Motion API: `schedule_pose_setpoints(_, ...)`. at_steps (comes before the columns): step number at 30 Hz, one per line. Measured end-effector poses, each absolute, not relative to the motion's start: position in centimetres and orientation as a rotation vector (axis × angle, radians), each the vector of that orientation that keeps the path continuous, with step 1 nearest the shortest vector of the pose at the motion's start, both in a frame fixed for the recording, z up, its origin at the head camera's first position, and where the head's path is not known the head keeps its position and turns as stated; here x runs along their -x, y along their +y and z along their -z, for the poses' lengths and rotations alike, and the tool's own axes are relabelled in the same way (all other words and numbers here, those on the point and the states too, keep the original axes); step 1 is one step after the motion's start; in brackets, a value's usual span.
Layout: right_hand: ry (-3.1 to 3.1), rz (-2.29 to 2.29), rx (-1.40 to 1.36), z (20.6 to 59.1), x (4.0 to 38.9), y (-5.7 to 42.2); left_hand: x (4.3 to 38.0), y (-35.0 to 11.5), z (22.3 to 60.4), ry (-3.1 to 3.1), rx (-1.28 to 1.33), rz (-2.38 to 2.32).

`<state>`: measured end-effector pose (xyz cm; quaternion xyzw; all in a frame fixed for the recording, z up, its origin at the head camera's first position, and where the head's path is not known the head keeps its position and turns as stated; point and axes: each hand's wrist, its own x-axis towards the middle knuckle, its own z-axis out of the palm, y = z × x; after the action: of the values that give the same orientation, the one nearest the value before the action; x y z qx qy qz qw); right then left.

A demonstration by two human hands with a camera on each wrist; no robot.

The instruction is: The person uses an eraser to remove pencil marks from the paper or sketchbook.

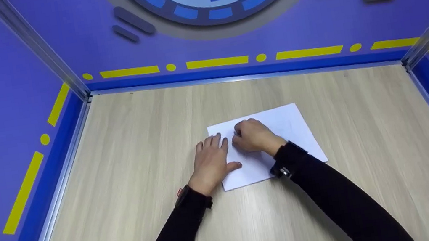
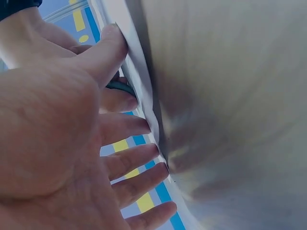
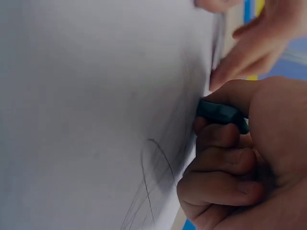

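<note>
A white sheet of paper [image 1: 300,137] lies slightly turned on the table. My left hand [image 1: 210,161] rests at its left edge, fingers spread and straight, with the thumb on the sheet. Over the paper's upper left part, my right hand [image 1: 257,135] has its fingers curled and pinches a small dark green object [image 3: 218,112] between thumb and index finger. Most of that object is covered by the fingers, and I cannot tell its kind. Thin dark lines [image 3: 145,172] run across the paper beside the right hand in the right wrist view.
The paper lies on a wood-grain table [image 1: 138,149]. Blue panels with yellow marks [image 1: 216,62] stand at the back and both sides, joined by metal rails [image 1: 233,78]. A dark band [image 1: 290,156] is on the right wrist, another [image 1: 194,198] on the left.
</note>
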<state>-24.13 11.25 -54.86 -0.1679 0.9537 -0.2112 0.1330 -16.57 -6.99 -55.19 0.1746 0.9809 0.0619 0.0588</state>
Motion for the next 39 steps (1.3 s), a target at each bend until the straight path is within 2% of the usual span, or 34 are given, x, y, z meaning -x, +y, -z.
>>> schedule_pose_setpoints(5,2.789,0.731,0.429,55.0,24.3,14.2,16.6,-6.9,55.2,2.957,-0.501,-0.172)
schedule_pose_setpoints(15,2.833,0.834,0.174,55.3,24.3,24.7,16.7,-7.0,55.0,2.909,-0.474,-0.206)
schedule_pose_setpoints(19,2.823,0.787,0.12,55.1,24.3,26.2,16.7,-7.1,55.0,2.907,-0.472,-0.198)
schedule_pose_setpoints(26,2.763,0.579,0.061,53.0,24.3,25.8,16.7,-6.8,54.8,2.901,-0.496,-0.214)
schedule_pose_setpoints(30,2.759,0.568,0.116,52.1,24.3,24.5,16.7,-6.8,54.8,2.896,-0.5,-0.195)
schedule_pose_setpoints(39,2.794,0.668,0.272,53.1,23.5,15.7,16.8,-7.0,55.2,2.918,-0.527,-0.174)
